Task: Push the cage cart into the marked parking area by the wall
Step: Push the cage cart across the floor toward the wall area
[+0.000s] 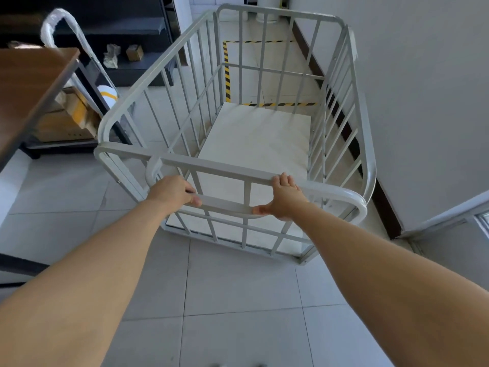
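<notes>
Head view: both hands' fingers grip the cage cart [239, 120], lengthwise toward striped parking area [227, 72].

pale grey cage cart [264, 30] – yellow-and-black striped floor tape [226, 72].

- Floor [238, 295]: pale grey tiles.
- Cage cart [264, 144] stands on it, centre frame.
- Yellow-black tape outline [227, 72] on the tiles at 12 o'clock, beside the wall [423, 102].
- Low trolley [66, 148] with cardboard boxes at 9 o'clock.
</notes>
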Demonstrator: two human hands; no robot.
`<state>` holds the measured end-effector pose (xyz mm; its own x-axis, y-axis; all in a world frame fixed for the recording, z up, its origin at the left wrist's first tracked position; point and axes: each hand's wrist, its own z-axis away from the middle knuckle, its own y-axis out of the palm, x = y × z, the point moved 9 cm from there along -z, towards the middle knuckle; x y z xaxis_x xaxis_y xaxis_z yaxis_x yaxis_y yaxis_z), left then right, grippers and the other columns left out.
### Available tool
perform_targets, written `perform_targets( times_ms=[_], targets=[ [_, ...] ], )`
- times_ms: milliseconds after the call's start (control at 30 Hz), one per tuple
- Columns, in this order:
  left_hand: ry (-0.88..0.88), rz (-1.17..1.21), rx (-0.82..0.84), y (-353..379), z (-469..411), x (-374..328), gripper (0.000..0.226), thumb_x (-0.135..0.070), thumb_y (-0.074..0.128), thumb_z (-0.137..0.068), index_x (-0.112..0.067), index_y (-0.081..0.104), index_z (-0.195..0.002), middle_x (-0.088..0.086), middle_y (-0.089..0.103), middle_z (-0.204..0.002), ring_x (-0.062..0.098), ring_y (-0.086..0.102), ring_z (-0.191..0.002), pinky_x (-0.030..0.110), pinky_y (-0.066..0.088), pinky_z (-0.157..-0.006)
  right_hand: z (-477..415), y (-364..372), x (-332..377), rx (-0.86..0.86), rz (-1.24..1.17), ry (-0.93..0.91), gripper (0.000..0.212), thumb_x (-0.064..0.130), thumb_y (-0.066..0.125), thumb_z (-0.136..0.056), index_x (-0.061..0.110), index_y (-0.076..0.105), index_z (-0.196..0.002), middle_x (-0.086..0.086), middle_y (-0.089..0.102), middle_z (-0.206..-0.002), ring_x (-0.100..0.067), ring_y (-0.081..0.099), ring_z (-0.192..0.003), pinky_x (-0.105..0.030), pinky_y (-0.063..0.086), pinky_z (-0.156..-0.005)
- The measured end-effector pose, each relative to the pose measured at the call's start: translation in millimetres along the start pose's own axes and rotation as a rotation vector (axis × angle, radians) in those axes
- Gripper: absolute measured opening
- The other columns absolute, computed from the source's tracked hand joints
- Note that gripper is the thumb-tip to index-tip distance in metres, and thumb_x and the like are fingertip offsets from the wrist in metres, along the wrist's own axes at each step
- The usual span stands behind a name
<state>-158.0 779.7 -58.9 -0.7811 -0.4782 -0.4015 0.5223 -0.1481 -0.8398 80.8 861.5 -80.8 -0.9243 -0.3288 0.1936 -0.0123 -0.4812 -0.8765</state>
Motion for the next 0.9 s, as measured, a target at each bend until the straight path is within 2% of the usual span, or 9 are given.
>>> perform_targets(
  times_ms=[100, 233, 333, 533, 800, 900],
  targets=[
    [0.016, -0.019, 0.009, -4, -31, -23, 0.031, -0.037, 0.076, -0.074, -0.020, 0.076, -0.100, 0.001, 0.072, -0.109, 0.018, 0.059, -0.091, 0.027, 0.044, -0.074, -30, -21, -15, 0.004, 0.021, 0.016, 0.117, 0.065, 0.061, -0.077, 0.005, -0.003, -0.153, -0.013, -0.007, -0.161, -0.029, -0.007, -0.150, -0.041, 0.005, -0.121],
    [0.063, -0.044, 0.025, -6, -69, -54, 0.037, -0.043, 0.074, -0.075, -0.020, 0.074, -0.104, 0.000, 0.071, -0.113, 0.021, 0.062, -0.105, 0.029, 0.048, -0.079, -69, -46, -40, 0.005, 0.036, 0.023, 0.115, 0.063, 0.063, -0.076, 0.008, -0.001, -0.154, -0.011, -0.005, -0.162, -0.029, -0.005, -0.150, -0.042, 0.007, -0.122],
    [0.085, -0.064, 0.041, -6, -97, -76, 0.036, -0.047, 0.071, -0.076, -0.020, 0.076, -0.098, 0.002, 0.073, -0.105, 0.023, 0.065, -0.100, 0.035, 0.051, -0.081, -98, -62, -63, 0.003, 0.040, 0.035, 0.117, 0.064, 0.064, -0.074, 0.009, -0.001, -0.154, -0.009, -0.006, -0.162, -0.027, -0.005, -0.150, -0.043, 0.007, -0.121],
    [0.087, -0.097, 0.051, -8, -150, -117, 0.039, -0.051, 0.071, -0.075, -0.020, 0.077, -0.097, 0.001, 0.074, -0.103, 0.022, 0.065, -0.099, 0.037, 0.052, -0.086, -148, -93, -96, 0.024, 0.059, 0.029, 0.119, 0.065, 0.064, -0.075, 0.008, -0.006, -0.153, -0.009, -0.010, -0.162, -0.026, -0.008, -0.150, -0.045, 0.005, -0.121],
    [0.030, -0.073, 0.064, -9, -212, -165, 0.037, -0.047, 0.073, -0.074, -0.014, 0.077, -0.091, 0.006, 0.074, -0.091, 0.025, 0.066, -0.090, 0.032, 0.050, -0.076, -206, -130, -133, 0.042, 0.023, -0.010, 0.119, 0.062, 0.064, -0.076, 0.008, -0.009, -0.153, -0.010, -0.013, -0.161, -0.027, -0.012, -0.149, -0.042, 0.002, -0.121],
    [0.004, -0.066, 0.067, -10, -235, -181, 0.037, -0.046, 0.074, -0.073, -0.017, 0.077, -0.095, 0.003, 0.074, -0.093, 0.024, 0.066, -0.091, 0.033, 0.051, -0.076, -228, -144, -145, 0.055, 0.036, -0.027, 0.118, 0.061, 0.063, -0.078, 0.006, -0.011, -0.152, -0.011, -0.015, -0.161, -0.028, -0.014, -0.149, -0.041, 0.002, -0.121]
  ],
)
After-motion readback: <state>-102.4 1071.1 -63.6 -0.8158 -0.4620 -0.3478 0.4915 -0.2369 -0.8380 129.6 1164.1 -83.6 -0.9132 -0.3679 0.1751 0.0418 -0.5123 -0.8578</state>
